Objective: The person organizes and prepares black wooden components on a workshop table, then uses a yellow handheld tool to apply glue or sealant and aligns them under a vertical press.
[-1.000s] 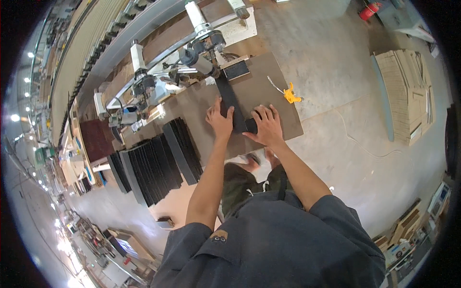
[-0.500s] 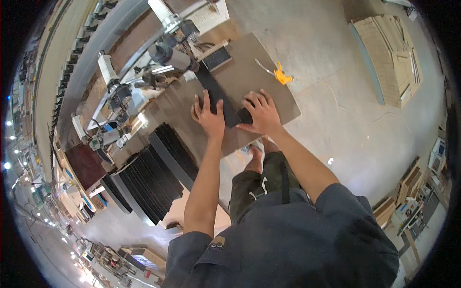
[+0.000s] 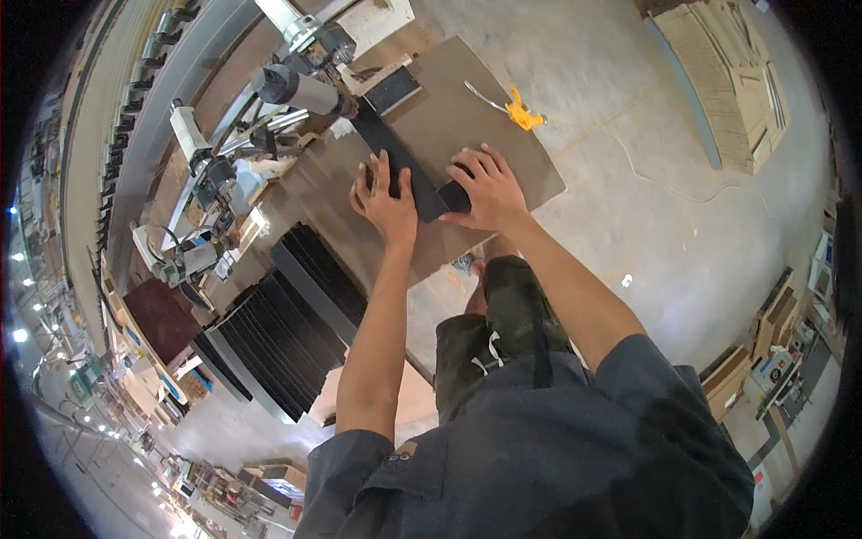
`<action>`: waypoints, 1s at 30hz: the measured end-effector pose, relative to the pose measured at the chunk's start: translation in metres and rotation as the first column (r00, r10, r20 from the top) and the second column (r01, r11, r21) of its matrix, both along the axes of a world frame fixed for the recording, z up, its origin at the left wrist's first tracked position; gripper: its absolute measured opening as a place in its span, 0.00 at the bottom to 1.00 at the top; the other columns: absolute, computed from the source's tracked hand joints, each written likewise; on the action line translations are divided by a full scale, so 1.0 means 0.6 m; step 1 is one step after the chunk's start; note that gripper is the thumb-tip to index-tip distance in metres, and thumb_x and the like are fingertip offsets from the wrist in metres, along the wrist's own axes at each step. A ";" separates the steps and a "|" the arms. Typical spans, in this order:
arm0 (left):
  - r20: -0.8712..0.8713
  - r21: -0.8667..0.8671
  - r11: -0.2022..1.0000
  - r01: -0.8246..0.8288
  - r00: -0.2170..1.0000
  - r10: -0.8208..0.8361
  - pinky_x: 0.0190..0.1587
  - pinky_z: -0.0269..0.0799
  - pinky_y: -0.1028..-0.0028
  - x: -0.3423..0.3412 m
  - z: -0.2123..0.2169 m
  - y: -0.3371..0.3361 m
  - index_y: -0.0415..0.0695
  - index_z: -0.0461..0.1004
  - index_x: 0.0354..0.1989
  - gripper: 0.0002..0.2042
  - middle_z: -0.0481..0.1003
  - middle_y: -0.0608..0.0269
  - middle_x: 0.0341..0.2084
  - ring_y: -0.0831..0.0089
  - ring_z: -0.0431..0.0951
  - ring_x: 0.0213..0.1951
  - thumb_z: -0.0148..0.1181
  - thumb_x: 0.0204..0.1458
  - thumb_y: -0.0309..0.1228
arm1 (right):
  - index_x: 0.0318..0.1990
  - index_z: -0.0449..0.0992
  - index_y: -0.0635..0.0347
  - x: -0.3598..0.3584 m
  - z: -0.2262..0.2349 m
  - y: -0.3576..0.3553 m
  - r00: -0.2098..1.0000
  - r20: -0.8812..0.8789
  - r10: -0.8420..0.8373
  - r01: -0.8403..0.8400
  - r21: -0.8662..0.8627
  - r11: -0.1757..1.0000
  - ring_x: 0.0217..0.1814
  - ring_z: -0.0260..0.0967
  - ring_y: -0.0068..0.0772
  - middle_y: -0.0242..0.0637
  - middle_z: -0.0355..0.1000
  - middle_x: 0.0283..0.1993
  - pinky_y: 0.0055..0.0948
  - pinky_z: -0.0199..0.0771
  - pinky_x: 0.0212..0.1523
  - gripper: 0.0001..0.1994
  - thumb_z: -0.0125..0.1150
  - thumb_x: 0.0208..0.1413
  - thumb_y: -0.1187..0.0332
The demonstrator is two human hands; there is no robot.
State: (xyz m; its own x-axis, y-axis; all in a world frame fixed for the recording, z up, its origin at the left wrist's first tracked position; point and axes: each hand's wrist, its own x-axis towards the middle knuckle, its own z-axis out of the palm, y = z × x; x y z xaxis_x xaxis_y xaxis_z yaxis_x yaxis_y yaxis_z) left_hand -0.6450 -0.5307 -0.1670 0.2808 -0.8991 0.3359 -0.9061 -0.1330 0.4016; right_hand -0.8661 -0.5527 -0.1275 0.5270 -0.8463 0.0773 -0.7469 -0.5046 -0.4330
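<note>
On the brown worktable (image 3: 530,171) lies a long black strip of board (image 3: 382,130), its far end under a grey cylindrical machine head (image 3: 310,94). My left hand (image 3: 388,207) rests at the strip's left edge with its fingers spread, the thumb lying over the strip. Against the strip's right side, near its close end, a small black block (image 3: 456,196) is partly covered by my right hand (image 3: 494,193). My right fingers lie along the block's far side and the thumb on its near side. Another black piece (image 3: 392,90) sits beside the strip's far end.
A yellow-handled tool (image 3: 523,110) lies near the table's right edge. Several black boards (image 3: 287,323) are stacked at the left, beside more machine heads (image 3: 211,171). A pile of tan panels (image 3: 718,81) stands on the floor at the far right.
The view has shifted slightly, so the table and machine sit higher in it. Both hands keep about the same places on the black strip and block.
</note>
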 end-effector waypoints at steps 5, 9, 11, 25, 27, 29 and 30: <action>-0.031 0.026 1.000 0.018 0.999 -0.017 0.75 0.53 0.48 -0.002 -0.005 0.000 0.58 0.76 0.72 0.26 0.77 0.58 0.67 0.52 0.69 0.70 0.62 0.69 0.51 | 0.62 0.75 0.51 -0.002 0.008 0.001 0.998 0.052 -0.026 0.027 -0.032 0.999 0.76 0.62 0.47 0.38 0.69 0.67 0.55 0.51 0.83 0.42 0.75 0.44 0.33; -0.018 0.039 0.999 0.010 1.000 -0.009 0.75 0.54 0.48 0.002 0.006 0.003 0.57 0.75 0.72 0.26 0.77 0.59 0.67 0.54 0.70 0.70 0.63 0.69 0.51 | 0.62 0.75 0.52 0.004 0.012 0.003 1.000 0.015 -0.014 0.014 -0.007 1.000 0.75 0.63 0.47 0.39 0.69 0.67 0.56 0.50 0.82 0.43 0.74 0.44 0.32; -0.026 0.025 1.000 0.008 1.000 -0.007 0.75 0.54 0.49 0.006 0.000 0.006 0.57 0.75 0.72 0.27 0.77 0.59 0.67 0.54 0.70 0.70 0.63 0.68 0.51 | 0.62 0.75 0.52 0.008 0.010 0.005 1.000 0.021 -0.017 0.018 -0.041 0.999 0.75 0.63 0.47 0.39 0.70 0.66 0.55 0.50 0.82 0.44 0.74 0.44 0.32; -0.106 0.050 0.997 -0.050 0.993 0.055 0.74 0.54 0.49 0.004 0.001 0.002 0.50 0.73 0.73 0.32 0.74 0.50 0.67 0.50 0.67 0.70 0.64 0.65 0.53 | 0.64 0.74 0.53 0.005 0.029 -0.001 1.000 -0.017 0.011 -0.010 0.043 0.999 0.78 0.59 0.47 0.39 0.67 0.69 0.55 0.48 0.84 0.44 0.70 0.48 0.29; -0.116 0.071 0.996 -0.056 0.991 0.064 0.75 0.52 0.50 0.001 -0.006 -0.002 0.48 0.72 0.73 0.33 0.74 0.51 0.68 0.50 0.66 0.70 0.65 0.64 0.52 | 0.64 0.74 0.53 0.003 0.027 -0.004 1.000 0.004 0.001 -0.001 0.038 0.999 0.78 0.59 0.46 0.39 0.67 0.68 0.55 0.48 0.84 0.44 0.71 0.48 0.30; -0.089 0.063 0.996 -0.063 0.994 0.069 0.76 0.52 0.50 0.003 -0.012 -0.001 0.46 0.71 0.73 0.34 0.75 0.53 0.67 0.52 0.67 0.71 0.65 0.64 0.52 | 0.63 0.74 0.52 0.001 0.023 -0.009 1.000 0.012 0.006 -0.006 0.008 1.000 0.78 0.59 0.46 0.39 0.67 0.68 0.56 0.48 0.84 0.43 0.71 0.48 0.31; -0.080 0.078 0.995 -0.065 0.994 0.072 0.76 0.52 0.50 0.003 -0.012 -0.004 0.46 0.71 0.73 0.34 0.75 0.53 0.67 0.52 0.67 0.71 0.65 0.64 0.52 | 0.63 0.74 0.52 0.000 0.021 -0.012 1.000 0.025 0.006 -0.006 0.005 1.000 0.78 0.59 0.46 0.39 0.67 0.68 0.56 0.49 0.84 0.43 0.72 0.48 0.32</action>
